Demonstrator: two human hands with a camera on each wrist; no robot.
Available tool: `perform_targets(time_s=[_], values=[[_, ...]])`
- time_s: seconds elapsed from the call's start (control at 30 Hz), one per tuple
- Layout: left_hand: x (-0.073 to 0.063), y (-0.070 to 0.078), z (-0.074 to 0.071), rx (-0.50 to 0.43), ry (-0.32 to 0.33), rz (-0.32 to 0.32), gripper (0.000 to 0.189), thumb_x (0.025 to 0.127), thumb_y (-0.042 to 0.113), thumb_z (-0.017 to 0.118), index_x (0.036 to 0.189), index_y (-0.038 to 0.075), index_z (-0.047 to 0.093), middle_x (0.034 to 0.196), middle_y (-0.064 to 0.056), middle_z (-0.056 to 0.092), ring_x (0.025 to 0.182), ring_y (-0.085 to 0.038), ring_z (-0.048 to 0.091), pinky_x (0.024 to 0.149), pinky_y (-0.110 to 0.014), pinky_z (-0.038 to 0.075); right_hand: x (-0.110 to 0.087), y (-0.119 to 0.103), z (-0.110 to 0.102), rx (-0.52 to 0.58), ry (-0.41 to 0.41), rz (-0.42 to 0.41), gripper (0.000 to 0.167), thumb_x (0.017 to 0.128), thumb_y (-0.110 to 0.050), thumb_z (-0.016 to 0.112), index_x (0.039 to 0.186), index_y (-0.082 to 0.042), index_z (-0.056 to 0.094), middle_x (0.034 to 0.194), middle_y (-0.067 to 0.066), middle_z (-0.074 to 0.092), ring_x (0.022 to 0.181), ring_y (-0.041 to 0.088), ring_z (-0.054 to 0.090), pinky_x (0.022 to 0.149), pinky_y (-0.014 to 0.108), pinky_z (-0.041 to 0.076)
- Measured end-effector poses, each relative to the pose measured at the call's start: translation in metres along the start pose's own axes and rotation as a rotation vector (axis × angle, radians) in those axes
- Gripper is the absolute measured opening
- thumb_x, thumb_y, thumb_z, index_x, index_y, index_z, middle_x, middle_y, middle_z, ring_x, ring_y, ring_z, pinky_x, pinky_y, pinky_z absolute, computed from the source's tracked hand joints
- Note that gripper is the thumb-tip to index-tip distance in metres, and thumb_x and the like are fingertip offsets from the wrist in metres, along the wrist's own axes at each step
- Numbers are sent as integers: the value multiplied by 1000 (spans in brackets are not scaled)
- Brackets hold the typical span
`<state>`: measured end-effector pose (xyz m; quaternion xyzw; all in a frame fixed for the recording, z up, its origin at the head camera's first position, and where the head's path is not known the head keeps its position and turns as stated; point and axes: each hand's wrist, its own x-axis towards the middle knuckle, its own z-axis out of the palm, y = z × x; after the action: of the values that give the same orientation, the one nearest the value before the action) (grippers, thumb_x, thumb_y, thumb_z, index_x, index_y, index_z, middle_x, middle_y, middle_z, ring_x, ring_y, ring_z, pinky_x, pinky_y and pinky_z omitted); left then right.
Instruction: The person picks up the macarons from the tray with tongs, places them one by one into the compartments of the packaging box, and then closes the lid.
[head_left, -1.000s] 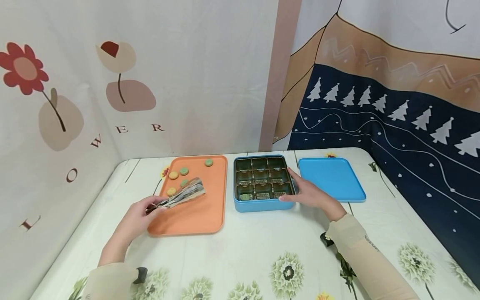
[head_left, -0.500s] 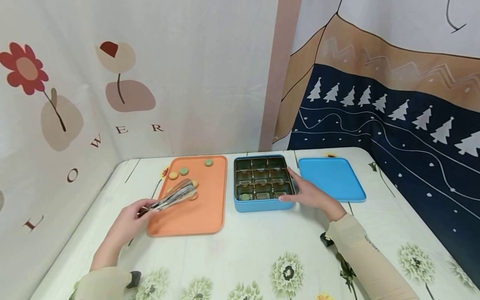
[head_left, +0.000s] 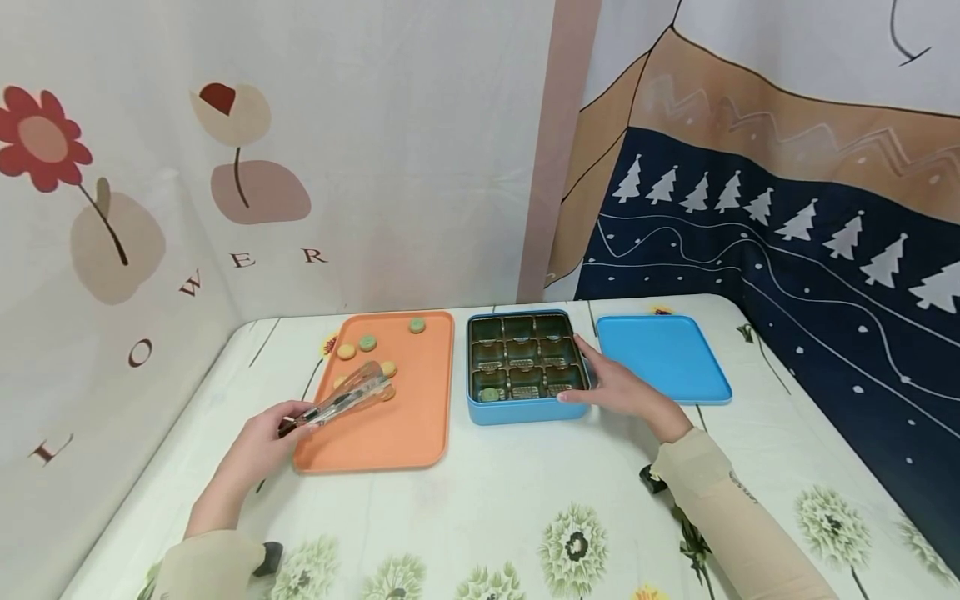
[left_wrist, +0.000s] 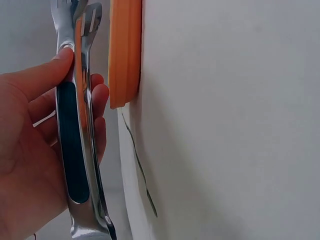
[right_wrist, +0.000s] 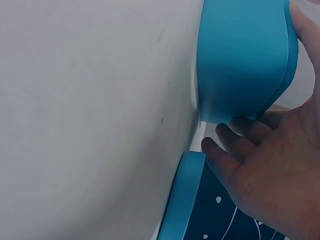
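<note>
My left hand (head_left: 261,442) grips metal tongs (left_wrist: 70,135) by their dark-inlaid handles, thumb on one arm and fingers on the other. The tongs' wide ends hang over an orange tray (head_left: 405,433) and hide part of what lies there. Green macarons (head_left: 367,342) and yellow macarons (head_left: 388,367) are spread on the tray; whether the tongs hold one cannot be told. At its right front corner, my right hand (head_left: 618,387) holds a blue box (head_left: 517,412), thumb across the front rim and fingers along the side. One green macaron (head_left: 489,394) sits in its front-left compartment.
A dark insert (head_left: 519,354) divides the box into several compartments. Right of the box lies a flat blue lid (head_left: 663,358). A floral cloth (head_left: 480,500) covers the table, with printed curtains (head_left: 405,167) behind.
The left hand and tongs have drawn back a little to the left and down, uncovering yellow macarons. A green macaron beside the tongs is now out of sight. The right hand stays put.
</note>
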<state>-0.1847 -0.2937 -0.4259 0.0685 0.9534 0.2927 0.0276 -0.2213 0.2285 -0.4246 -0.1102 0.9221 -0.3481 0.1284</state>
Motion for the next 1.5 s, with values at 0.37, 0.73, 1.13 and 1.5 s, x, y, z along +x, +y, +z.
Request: perform_targets(time_s=[0.37,0.73,1.13,1.5], values=[[12,0,2,88,17,36,38,95,20,68,126,-1,61,106,-14,69,91,-23,61,76,-40,48,0,-1,1,10,1,4,114,84,-57,72,161,-20,-4,167,20,11,148,48,24,110,67,32],[15,4,4,106,-19,21,32,90,20,73,118,5,66,106,-16,70,92,-27,64,77,-46,51,-1,1,1,19,6,-3,114,85,-54,73,162,-18,-3,167,20,11,148,48,24,110,66,33],[16,6,5,115,-47,13,16,93,21,71,106,12,68,91,-4,69,76,-15,55,63,-31,40,-1,0,0,19,9,4,115,84,-57,73,161,-18,-3,166,21,11,148,48,24,110,66,33],[15,6,5,140,-31,16,16,93,18,70,107,12,68,98,-8,70,82,-17,60,66,-33,44,-1,0,0,2,9,-4,115,84,-58,72,162,-17,-3,166,22,13,148,49,25,109,66,34]])
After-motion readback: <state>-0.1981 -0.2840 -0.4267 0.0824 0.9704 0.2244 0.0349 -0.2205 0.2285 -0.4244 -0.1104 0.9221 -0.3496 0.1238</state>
